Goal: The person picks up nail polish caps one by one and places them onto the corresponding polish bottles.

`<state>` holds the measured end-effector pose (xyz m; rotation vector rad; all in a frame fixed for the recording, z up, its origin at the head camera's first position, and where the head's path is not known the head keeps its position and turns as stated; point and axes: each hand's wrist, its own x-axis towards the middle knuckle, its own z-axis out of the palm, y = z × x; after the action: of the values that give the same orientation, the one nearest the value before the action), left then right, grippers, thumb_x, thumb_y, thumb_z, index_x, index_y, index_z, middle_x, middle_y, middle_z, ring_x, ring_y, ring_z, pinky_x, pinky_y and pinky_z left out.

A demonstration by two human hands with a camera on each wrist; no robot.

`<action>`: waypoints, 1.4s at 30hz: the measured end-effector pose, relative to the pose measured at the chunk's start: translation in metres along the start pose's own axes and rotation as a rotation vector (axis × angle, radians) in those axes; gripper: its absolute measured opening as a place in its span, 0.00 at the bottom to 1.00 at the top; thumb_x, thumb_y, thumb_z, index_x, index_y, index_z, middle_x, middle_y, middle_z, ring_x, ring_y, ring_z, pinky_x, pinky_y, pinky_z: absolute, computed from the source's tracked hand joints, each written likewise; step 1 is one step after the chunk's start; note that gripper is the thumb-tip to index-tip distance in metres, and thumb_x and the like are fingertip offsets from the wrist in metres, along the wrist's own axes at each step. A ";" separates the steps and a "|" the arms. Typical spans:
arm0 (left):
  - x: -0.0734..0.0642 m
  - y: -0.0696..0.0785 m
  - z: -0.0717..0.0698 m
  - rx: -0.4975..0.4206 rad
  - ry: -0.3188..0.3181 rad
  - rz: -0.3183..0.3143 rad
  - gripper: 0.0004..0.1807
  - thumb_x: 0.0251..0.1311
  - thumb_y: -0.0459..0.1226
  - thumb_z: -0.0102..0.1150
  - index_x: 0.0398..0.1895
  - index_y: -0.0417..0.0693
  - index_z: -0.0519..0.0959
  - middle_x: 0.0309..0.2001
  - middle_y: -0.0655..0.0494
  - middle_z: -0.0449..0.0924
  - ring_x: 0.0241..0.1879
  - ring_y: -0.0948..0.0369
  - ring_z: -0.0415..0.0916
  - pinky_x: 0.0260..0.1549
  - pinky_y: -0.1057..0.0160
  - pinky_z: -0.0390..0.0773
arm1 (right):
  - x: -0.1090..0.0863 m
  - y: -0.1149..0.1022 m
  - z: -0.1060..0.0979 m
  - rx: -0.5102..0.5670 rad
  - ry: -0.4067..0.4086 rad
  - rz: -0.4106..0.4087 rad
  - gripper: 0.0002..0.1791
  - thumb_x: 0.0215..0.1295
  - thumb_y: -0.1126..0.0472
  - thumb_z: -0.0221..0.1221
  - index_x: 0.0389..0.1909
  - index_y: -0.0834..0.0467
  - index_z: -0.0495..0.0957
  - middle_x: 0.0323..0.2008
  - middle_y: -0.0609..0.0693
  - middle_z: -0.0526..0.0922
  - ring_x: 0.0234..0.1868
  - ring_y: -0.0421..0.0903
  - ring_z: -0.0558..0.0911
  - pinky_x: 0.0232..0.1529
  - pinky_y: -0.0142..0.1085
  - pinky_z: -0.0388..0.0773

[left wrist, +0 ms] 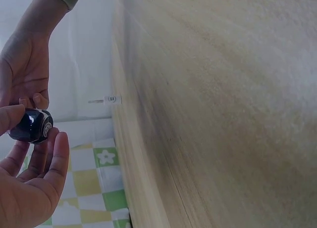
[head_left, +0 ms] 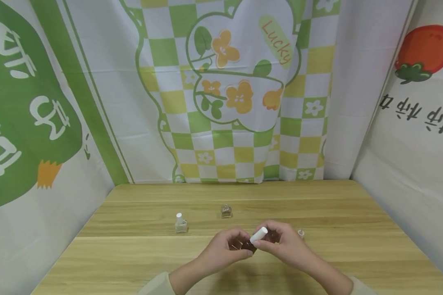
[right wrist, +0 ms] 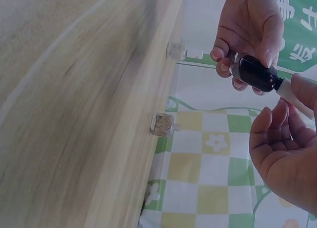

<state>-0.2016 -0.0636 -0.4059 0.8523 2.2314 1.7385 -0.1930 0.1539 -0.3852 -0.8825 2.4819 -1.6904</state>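
Observation:
Up off the table, my left hand (head_left: 225, 250) grips a small dark nail polish bottle (right wrist: 255, 74) between thumb and fingers. The white cap (head_left: 259, 234) sits at the bottle's neck, tilted, and my right hand (head_left: 286, 246) pinches it with thumb and fingers. In the right wrist view a short dark neck shows between bottle and cap. From the left wrist view the bottle's round base is turned to the camera, and the cap is hidden.
A clear nail polish bottle with a white cap (head_left: 181, 224) stands at left on the wooden table (head_left: 133, 254). Farther back is a capless glitter bottle (head_left: 226, 211). Beyond my right hand, a loose white cap (left wrist: 113, 99) stands with its brush up. Printed curtains (head_left: 236, 164) border the table.

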 end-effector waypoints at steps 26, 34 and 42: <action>0.000 -0.002 0.003 -0.018 -0.010 0.015 0.09 0.58 0.33 0.66 0.42 0.43 0.80 0.38 0.56 0.83 0.35 0.63 0.79 0.35 0.66 0.78 | 0.001 0.003 0.008 -0.077 0.089 0.011 0.10 0.58 0.56 0.68 0.34 0.56 0.79 0.25 0.44 0.77 0.26 0.39 0.75 0.26 0.31 0.75; 0.000 -0.002 0.003 0.003 0.001 -0.017 0.09 0.58 0.35 0.66 0.42 0.46 0.81 0.38 0.59 0.82 0.35 0.62 0.79 0.36 0.65 0.79 | 0.001 0.003 0.001 -0.041 0.037 -0.017 0.12 0.60 0.58 0.68 0.41 0.58 0.80 0.29 0.46 0.79 0.30 0.41 0.76 0.31 0.33 0.76; 0.001 0.000 0.002 -0.011 -0.008 -0.012 0.10 0.57 0.35 0.66 0.42 0.45 0.81 0.38 0.58 0.83 0.35 0.62 0.80 0.36 0.65 0.80 | 0.003 0.005 -0.011 0.139 -0.046 -0.123 0.14 0.63 0.68 0.62 0.49 0.66 0.78 0.36 0.56 0.81 0.36 0.42 0.77 0.38 0.37 0.81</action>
<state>-0.2013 -0.0610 -0.4066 0.8396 2.2150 1.7377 -0.2015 0.1634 -0.3839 -1.0656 2.2913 -1.8307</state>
